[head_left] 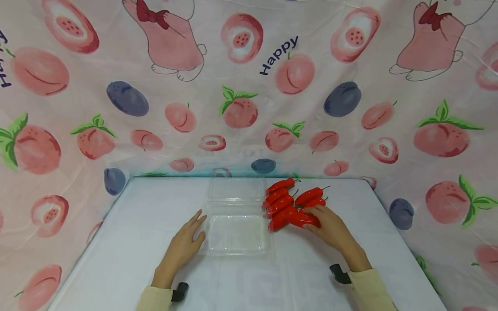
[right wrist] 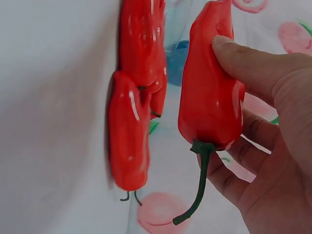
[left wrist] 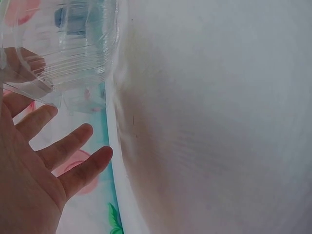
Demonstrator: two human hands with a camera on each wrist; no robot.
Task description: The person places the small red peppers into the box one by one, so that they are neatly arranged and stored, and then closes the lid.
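Note:
My right hand (head_left: 331, 228) grips a red pepper (right wrist: 207, 97) with a dark green curved stem, thumb on one side and fingers behind it. Other red peppers (head_left: 281, 204) lie on the table just beyond and to the left of that hand, with two of them (head_left: 309, 196) set apart to the right. A clear plastic clamshell box (head_left: 239, 252) lies with its lid (head_left: 237, 190) folded back, in the middle of the table. Beside the box's left edge is my left hand (head_left: 183, 242), its fingers spread and nothing in its grasp; the left wrist view shows the fingertips near the clear plastic.
A white table (head_left: 155, 207) bears everything. Behind and around it hangs a pink cloth (head_left: 249, 103) printed with fruit and animal figures. Each wrist carries a small black device, one by the left sleeve (head_left: 153, 299) and one by the right sleeve (head_left: 369, 287).

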